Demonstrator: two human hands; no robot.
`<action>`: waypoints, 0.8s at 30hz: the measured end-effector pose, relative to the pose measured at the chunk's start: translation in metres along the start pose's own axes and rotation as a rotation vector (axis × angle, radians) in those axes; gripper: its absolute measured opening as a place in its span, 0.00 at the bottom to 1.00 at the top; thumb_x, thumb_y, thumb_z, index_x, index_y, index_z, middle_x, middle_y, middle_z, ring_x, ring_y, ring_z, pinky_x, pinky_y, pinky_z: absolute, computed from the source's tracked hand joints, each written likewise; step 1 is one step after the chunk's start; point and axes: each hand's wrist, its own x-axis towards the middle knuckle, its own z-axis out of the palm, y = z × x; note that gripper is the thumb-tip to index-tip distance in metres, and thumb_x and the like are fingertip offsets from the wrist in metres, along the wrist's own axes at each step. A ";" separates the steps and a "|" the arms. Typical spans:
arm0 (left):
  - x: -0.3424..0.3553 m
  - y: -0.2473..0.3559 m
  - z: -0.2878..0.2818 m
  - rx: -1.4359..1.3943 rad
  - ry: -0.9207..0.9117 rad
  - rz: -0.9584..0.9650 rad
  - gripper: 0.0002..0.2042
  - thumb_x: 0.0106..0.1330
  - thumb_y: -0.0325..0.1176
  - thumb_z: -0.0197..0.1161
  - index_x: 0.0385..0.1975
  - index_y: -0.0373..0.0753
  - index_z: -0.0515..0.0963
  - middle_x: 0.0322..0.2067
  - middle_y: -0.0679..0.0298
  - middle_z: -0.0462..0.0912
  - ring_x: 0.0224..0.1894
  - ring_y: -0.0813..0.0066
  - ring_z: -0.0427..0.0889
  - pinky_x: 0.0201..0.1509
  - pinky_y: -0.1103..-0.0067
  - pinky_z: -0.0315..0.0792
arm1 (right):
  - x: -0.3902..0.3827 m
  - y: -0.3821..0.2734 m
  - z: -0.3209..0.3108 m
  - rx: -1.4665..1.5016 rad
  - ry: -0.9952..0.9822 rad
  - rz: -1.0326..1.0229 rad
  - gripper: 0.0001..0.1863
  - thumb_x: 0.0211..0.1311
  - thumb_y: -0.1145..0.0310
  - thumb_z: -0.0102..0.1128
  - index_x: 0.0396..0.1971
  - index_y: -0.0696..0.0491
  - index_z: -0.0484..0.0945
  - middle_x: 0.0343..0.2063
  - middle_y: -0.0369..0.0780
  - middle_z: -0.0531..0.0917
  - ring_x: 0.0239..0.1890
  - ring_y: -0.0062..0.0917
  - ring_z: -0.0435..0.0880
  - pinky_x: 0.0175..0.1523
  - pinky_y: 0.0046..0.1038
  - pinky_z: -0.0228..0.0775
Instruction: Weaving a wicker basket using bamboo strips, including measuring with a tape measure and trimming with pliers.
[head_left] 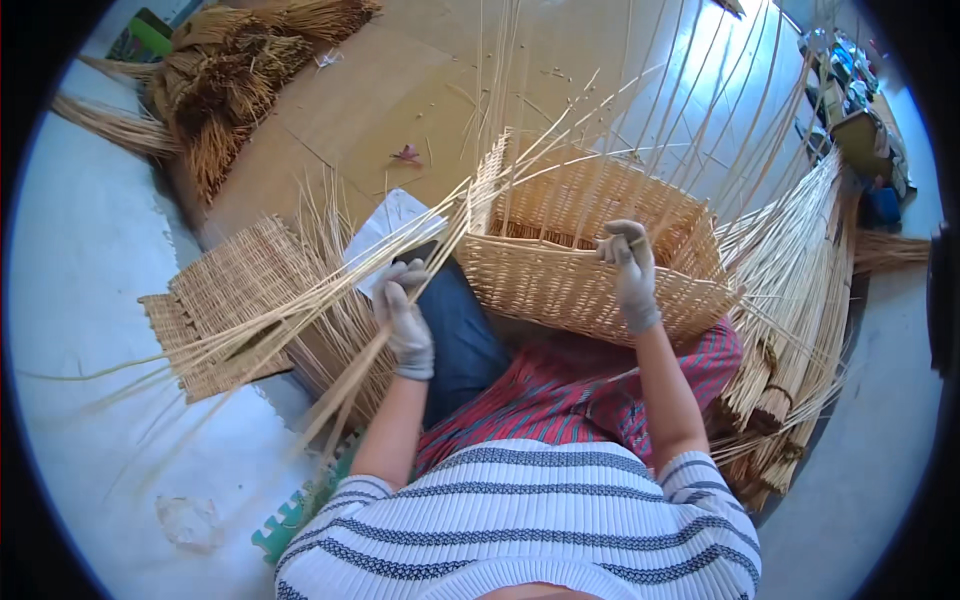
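Note:
A partly woven, pale rectangular wicker basket (590, 293) rests tilted across my lap, with long thin stakes rising from its rim. At its left corner, a spray of loose wicker strands (320, 292) runs out to the left. My left hand (403, 320), in a light grey glove, is closed around some of these strands, left of the basket. My right hand (632, 275), gloved too, is closed at the near rim of the basket, fingers curled over the top edge. Whether a single strand is pinched there too is hidden by the fingers.
Flat woven panels (240, 290) lie at left, beside a white sheet (390, 235). Bundled pale wicker (790, 300) stands close on the right. Brown bundles (235, 90) sit at the far left. A crumpled clear plastic piece (190, 522) lies on the near-left floor.

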 end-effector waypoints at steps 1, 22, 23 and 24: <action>-0.009 -0.009 0.007 -0.117 0.058 -0.082 0.25 0.84 0.49 0.51 0.64 0.32 0.70 0.51 0.51 0.84 0.57 0.60 0.83 0.68 0.65 0.74 | -0.003 0.004 -0.005 -0.136 0.010 -0.002 0.09 0.81 0.65 0.56 0.47 0.54 0.80 0.31 0.30 0.78 0.34 0.14 0.76 0.50 0.25 0.77; 0.065 -0.107 0.067 0.231 -0.404 -0.292 0.28 0.72 0.40 0.72 0.65 0.32 0.72 0.58 0.58 0.81 0.60 0.66 0.80 0.69 0.71 0.73 | 0.112 -0.057 0.114 -0.334 0.090 -0.385 0.33 0.75 0.74 0.57 0.77 0.44 0.62 0.48 0.44 0.88 0.43 0.27 0.88 0.48 0.27 0.80; 0.063 -0.109 0.067 0.203 -0.412 -0.279 0.29 0.70 0.40 0.73 0.66 0.33 0.72 0.59 0.59 0.81 0.61 0.67 0.80 0.69 0.71 0.73 | 0.076 -0.055 0.090 -0.112 0.120 -0.323 0.35 0.76 0.74 0.54 0.79 0.47 0.57 0.45 0.43 0.88 0.37 0.24 0.87 0.44 0.25 0.80; 0.060 -0.110 0.065 0.180 -0.434 -0.259 0.30 0.69 0.40 0.75 0.66 0.33 0.72 0.60 0.60 0.81 0.62 0.68 0.79 0.70 0.72 0.73 | 0.030 -0.054 0.069 -0.131 0.310 -0.103 0.25 0.79 0.72 0.52 0.72 0.54 0.65 0.36 0.38 0.87 0.27 0.16 0.80 0.30 0.20 0.73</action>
